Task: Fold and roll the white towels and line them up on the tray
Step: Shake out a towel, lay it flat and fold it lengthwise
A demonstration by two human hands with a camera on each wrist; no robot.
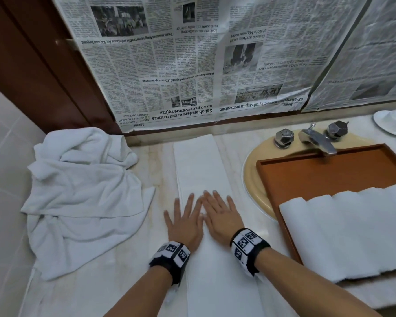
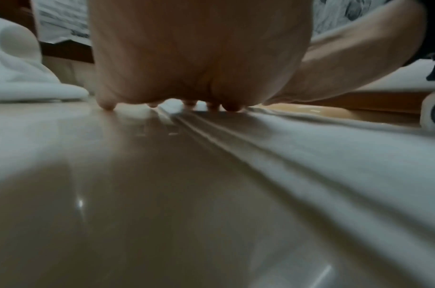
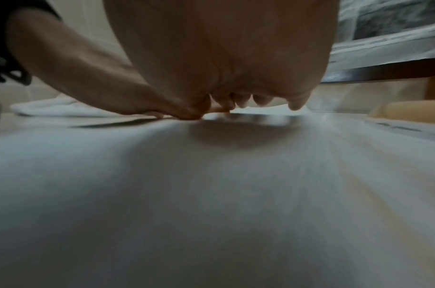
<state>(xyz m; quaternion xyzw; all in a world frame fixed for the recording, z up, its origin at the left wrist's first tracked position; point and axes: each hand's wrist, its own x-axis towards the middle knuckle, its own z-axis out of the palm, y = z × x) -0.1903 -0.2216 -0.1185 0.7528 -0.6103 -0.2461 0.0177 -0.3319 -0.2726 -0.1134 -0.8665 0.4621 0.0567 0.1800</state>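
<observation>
From the head view, a folded towel strip [image 1: 201, 179] lies on the marble surface [image 1: 101, 282], running from the near edge toward the newspaper-covered wall, just left of the wooden tray [image 1: 325, 172]. The left hand [image 1: 184, 221] and right hand [image 1: 221, 213] lie flat side by side on the strip, fingers straight and slightly spread, pressing rather than gripping anything. Five rolled towels [image 1: 343, 227] already sit in a row across the near part of the tray, which rests over the yellow sink [image 1: 255, 179]. Farther left of the tray, beyond the strip, a heap of loose towels [image 1: 82, 193] waits.

In the left wrist view, the left hand [image 2: 199, 58] has its fingertips [image 2: 107, 104] down at the strip's long edge [image 2: 310, 148], where stacked layers show beside the glossy surface.

In the right wrist view, the right hand [image 3: 218, 58] rests palm-down with its fingers [image 3: 295, 105] on the cloth [image 3: 211, 194], which fills the frame, blurred.

The terry strip looks soft, light and limp, so it will likely sag and shed its fold if lifted by one corner. The polished marble seems slippery, so the cloth may slide under a push. A sound hold would probably be at one short end, both hands across the full width, curling it tightly.
</observation>
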